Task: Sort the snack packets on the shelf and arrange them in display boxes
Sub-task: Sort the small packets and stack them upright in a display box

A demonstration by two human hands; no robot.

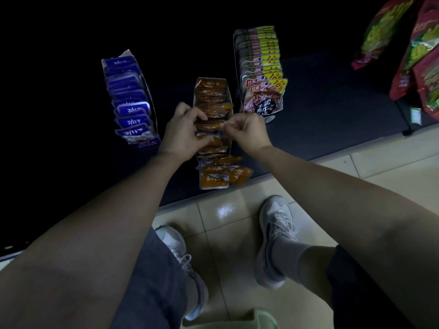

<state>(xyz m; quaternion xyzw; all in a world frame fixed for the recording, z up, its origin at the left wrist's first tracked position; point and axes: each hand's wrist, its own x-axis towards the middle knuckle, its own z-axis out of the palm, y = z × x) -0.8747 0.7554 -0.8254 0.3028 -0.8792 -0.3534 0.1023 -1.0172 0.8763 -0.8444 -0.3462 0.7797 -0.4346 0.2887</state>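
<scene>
Filling the middle display box is the step in hand: the left hand and right hand each pinch an end of one orange packet over the row, fingers curled. Next, seat it upright, then fetch from the loose orange packets — roughly four — at the near edge of the shelf. There are three boxes in all — the blue box left, the yellow box right.

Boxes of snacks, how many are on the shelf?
3. A blue box on the left, an orange box in the middle, a yellow-and-black box on the right. The dark shelf may hide more.
</scene>
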